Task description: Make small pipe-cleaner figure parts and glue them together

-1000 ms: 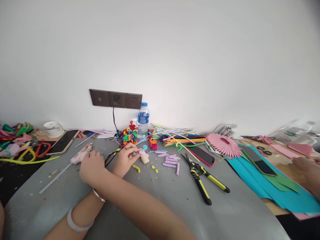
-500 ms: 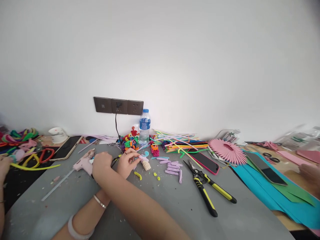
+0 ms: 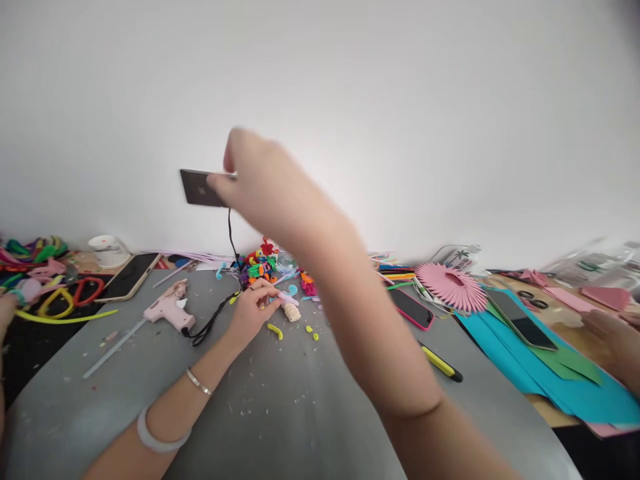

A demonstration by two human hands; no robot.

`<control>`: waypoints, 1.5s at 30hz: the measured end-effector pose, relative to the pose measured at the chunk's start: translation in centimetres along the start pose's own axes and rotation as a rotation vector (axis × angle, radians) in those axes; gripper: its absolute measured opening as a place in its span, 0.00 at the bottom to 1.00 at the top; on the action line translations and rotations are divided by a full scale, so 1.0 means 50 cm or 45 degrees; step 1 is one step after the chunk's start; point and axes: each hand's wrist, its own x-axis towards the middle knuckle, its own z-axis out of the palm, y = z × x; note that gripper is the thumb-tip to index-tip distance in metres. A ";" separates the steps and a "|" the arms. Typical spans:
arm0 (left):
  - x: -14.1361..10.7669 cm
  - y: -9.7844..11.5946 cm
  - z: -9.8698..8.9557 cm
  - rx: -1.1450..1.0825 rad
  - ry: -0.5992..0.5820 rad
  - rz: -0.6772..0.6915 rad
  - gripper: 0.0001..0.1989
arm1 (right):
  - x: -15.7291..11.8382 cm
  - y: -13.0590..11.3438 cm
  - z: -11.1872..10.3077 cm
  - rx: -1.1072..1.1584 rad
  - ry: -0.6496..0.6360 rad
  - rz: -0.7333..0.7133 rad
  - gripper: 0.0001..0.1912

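My left hand (image 3: 254,311) rests over the grey table, fingers pinched on a small fuzzy pipe-cleaner piece (image 3: 288,299), lilac with a light-blue curl. A ribbed cream-coloured part (image 3: 291,313) sits at its lower end. Raised high in front of the wall, my right hand (image 3: 260,177) is blurred by motion; its fingers look bent, and whether anything is in them cannot be made out. Left of my left hand lies a pink hot glue gun (image 3: 170,308), a glue stick (image 3: 115,348) protruding from its back. Yellow-green fuzzy bits (image 3: 275,331) lie near the held piece.
The wall socket (image 3: 201,189) and water bottle (image 3: 286,260) are partly behind my right arm. Pliers (image 3: 443,363), a pink-cased phone (image 3: 413,309) and a pleated pink paper ring (image 3: 453,288) lie right. Other people's hands show at the left edge and right edge (image 3: 613,337).
My right hand has left the glue gun's side and swung up and right, its forearm now covering the lilac pieces and part of the pliers. My left hand keeps its hold.
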 end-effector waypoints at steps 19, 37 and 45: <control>0.011 0.002 -0.007 -0.258 -0.070 -0.187 0.10 | -0.267 0.469 0.186 -0.140 -0.465 0.402 0.07; 0.013 0.024 -0.010 -0.152 -0.450 -0.348 0.13 | -0.242 0.377 0.207 0.852 -0.313 0.457 0.10; 0.010 0.027 -0.009 -0.172 -0.446 -0.417 0.14 | -0.250 0.371 0.215 0.732 -0.279 0.457 0.08</control>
